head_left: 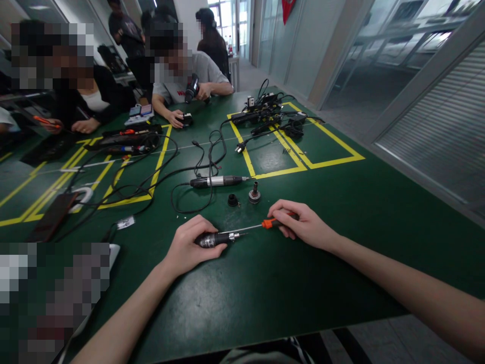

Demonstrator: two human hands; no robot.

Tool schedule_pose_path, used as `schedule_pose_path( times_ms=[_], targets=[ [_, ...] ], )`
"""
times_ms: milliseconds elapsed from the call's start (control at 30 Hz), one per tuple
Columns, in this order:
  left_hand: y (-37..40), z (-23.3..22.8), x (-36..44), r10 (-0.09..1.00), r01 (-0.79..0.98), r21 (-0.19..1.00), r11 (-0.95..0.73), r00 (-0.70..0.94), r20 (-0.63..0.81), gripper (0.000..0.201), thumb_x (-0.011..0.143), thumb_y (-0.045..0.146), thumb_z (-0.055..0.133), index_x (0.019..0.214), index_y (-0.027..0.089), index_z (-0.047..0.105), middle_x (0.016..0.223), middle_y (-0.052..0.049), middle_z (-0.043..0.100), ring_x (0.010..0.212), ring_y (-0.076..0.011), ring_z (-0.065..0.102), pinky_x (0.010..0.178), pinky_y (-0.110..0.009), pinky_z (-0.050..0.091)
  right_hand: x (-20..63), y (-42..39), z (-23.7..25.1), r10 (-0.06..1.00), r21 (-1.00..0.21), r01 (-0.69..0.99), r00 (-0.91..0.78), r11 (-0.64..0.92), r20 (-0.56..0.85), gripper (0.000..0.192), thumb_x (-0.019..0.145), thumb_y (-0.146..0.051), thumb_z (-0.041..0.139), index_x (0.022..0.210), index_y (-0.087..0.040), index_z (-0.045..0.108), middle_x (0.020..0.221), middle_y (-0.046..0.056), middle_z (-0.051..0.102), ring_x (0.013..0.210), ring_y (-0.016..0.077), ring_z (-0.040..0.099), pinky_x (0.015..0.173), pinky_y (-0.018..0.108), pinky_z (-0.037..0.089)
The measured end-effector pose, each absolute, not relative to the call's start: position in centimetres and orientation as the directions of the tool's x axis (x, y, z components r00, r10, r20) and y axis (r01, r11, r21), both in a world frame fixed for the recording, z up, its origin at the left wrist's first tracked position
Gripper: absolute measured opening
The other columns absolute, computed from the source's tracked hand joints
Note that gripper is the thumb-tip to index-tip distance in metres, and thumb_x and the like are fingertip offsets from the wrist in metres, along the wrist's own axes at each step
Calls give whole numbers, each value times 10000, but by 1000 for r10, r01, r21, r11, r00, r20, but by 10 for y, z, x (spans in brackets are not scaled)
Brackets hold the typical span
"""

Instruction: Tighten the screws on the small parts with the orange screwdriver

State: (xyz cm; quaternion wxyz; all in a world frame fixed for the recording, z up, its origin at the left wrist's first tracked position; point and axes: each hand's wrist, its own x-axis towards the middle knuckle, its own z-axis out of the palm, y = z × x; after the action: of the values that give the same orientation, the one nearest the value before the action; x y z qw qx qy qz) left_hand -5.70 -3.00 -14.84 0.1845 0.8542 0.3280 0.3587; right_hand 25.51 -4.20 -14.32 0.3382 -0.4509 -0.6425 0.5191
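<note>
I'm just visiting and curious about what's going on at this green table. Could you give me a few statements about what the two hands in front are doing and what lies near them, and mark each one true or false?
1. The left hand grips a dark cylindrical tool piece lying on the table. True.
2. The right hand holds a blue-handled screwdriver. False: the screwdriver has an orange handle.
3. The screwdriver's tip meets the front end of the tool piece. True.
4. A corded rotary tool lies beyond the hands. True.
5. The small black cap sits in the left hand. False: it lies on the table beside a small metal part.
</note>
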Motion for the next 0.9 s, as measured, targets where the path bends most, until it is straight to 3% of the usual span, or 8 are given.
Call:
schedule_pose_path(
  times_ms=[100, 333, 600, 800, 900],
  targets=[
    [-30, -149, -57, 693, 432, 549, -716, 533, 486, 167, 825, 266, 832, 844, 171, 696, 797, -29, 709, 710, -160, 667, 644, -259, 537, 256, -43, -142, 934, -961, 250, -358, 115, 19, 308, 984, -498, 606, 963, -192, 632, 586, -49, 556, 487, 109, 488, 485, 247, 418],
    [-30, -150, -57, 684, 431, 537, -725, 546, 484, 170, 827, 258, 836, 850, 168, 693, 802, -29, 705, 717, -159, 665, 648, -259, 531, 257, -41, -140, 942, -937, 279, -316, 210, 116, 225, 868, -403, 750, 954, -208, 676, 878, 32, 697, 756, 173, 655, 687, 295, 554],
    [-29, -149, -57, 686, 432, 541, -722, 547, 479, 164, 824, 275, 832, 844, 180, 699, 800, -30, 717, 716, -164, 673, 645, -265, 541, 258, -42, -144, 929, -963, 244, -370, 117, 20, 277, 1002, -444, 572, 937, -188, 654, 611, -44, 551, 501, 109, 502, 486, 234, 412],
    [-30, -147, -56, 709, 451, 551, -702, 515, 482, 173, 834, 297, 819, 835, 179, 692, 790, -33, 720, 702, -161, 672, 640, -265, 542, 258, -42, -142, 941, -941, 268, -317, 206, 115, 260, 883, -429, 736, 981, -194, 683, 826, 17, 667, 669, 137, 593, 627, 266, 493],
    [-30, -146, -56, 715, 457, 555, -696, 516, 472, 172, 834, 305, 814, 831, 182, 694, 791, -36, 728, 705, -166, 679, 646, -272, 550, 258, -42, -142, 937, -942, 278, -337, 188, 87, 275, 877, -449, 744, 942, -190, 677, 836, 27, 676, 679, 144, 596, 638, 278, 495]
  ],
)
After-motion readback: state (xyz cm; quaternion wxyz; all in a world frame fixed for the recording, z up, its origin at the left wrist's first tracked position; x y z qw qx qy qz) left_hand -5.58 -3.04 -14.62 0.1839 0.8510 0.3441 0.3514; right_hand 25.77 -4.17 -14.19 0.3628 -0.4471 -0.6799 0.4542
